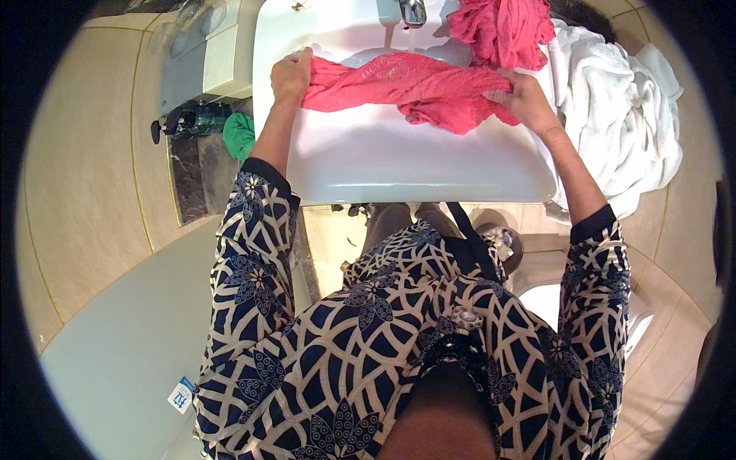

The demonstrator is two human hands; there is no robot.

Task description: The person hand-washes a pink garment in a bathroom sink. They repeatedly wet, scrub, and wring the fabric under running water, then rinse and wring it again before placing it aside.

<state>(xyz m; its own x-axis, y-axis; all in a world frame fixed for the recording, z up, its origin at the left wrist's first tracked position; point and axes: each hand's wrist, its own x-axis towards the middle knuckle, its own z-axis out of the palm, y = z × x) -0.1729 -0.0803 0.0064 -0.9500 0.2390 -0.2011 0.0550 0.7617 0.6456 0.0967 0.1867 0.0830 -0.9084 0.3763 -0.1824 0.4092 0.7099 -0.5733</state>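
Note:
A wet-looking red cloth (399, 80) is stretched sideways over the white sink (360, 157), bunched and sagging toward its right half. My left hand (291, 77) grips its left end near the basin's left side. At the other end my right hand (526, 100) is closed on the cloth, thumb pointing inward. A second heap of red fabric (502, 34) rests on the sink's back right corner, just beyond my right hand. Behind the stretched cloth, the metal faucet (412, 13) stands at the basin's back.
White towels (613, 107) are piled right of the sink. On the left are a pale box-like unit (228, 57), dark bottles (201, 120) and a green cloth (239, 136). A bin (502, 244) and a toilet (540, 299) stand below right.

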